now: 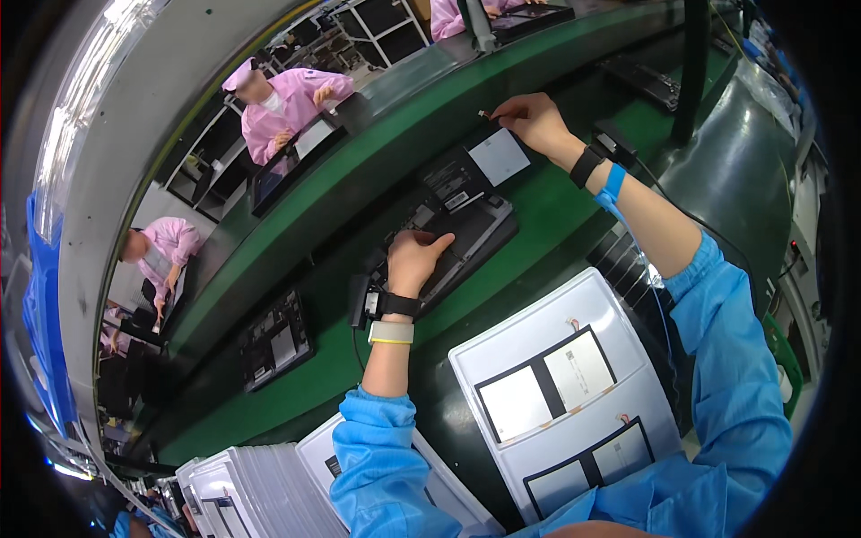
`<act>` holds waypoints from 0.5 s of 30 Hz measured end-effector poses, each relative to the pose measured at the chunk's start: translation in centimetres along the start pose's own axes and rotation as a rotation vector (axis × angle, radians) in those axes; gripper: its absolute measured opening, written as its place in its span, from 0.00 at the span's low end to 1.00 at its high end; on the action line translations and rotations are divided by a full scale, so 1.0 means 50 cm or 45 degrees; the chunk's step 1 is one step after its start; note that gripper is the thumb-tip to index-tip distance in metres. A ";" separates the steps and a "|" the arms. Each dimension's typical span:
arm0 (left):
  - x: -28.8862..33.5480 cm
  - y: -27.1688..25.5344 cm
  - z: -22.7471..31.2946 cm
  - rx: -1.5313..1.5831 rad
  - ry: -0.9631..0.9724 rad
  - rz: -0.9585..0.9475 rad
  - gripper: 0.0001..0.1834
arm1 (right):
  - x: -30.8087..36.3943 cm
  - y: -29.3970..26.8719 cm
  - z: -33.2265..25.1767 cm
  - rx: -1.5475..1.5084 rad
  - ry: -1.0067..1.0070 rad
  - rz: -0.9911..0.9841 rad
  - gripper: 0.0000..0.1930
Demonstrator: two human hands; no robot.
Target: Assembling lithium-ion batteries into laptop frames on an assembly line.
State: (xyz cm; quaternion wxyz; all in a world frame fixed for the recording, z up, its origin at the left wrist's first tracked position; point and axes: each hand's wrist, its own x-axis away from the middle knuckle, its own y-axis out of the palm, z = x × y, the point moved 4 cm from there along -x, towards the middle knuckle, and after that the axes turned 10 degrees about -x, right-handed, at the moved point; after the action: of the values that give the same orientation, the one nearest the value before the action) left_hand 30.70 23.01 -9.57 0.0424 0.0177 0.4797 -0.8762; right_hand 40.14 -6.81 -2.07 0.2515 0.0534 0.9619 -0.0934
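On the green work surface lies an opened laptop base (489,229), its dark inside facing up. My left hand (415,262) rests on its left part, thumb spread to the right and the other fingers bent over the components; I see nothing held in it. At the base's far edge is a flat battery pack (499,158), one part white and one black with a label. Just beyond its far right corner, my right hand (531,124) is closed, pinching a thin cable with a small connector (485,115) sticking out to the left. The fingertips partly hide the cable.
A white tray (466,363) with more battery packs (574,369) stands near me; stacked trays (260,489) are at lower left. Other laptop bases lie left (276,341) and far right (641,81). A dark post (691,72) rises at right. Co-workers in pink (287,108) sit across.
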 end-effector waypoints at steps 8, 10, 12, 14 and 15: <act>0.013 -0.004 0.018 0.325 -0.121 -0.285 0.20 | 0.011 0.038 0.040 0.000 0.241 -0.088 0.08; 0.015 -0.026 0.037 0.106 -0.195 -0.121 0.19 | 0.014 0.021 0.049 0.004 0.252 -0.083 0.08; 0.001 -0.024 0.016 0.113 -0.212 -0.079 0.18 | 0.013 0.021 0.053 -0.006 0.271 -0.093 0.08; -0.010 -0.018 -0.002 0.302 -0.261 -0.082 0.16 | 0.018 0.026 0.058 -0.050 0.283 -0.091 0.08; -0.015 -0.017 -0.005 0.299 -0.260 -0.085 0.16 | 0.021 0.025 0.060 -0.088 0.295 -0.088 0.08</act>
State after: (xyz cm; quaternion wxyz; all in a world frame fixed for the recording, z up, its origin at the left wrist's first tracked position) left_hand 31.37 23.71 -8.91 0.0593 -0.0825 0.3676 -0.9244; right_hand 40.83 -6.16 -5.37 0.1371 0.0221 0.9884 -0.0621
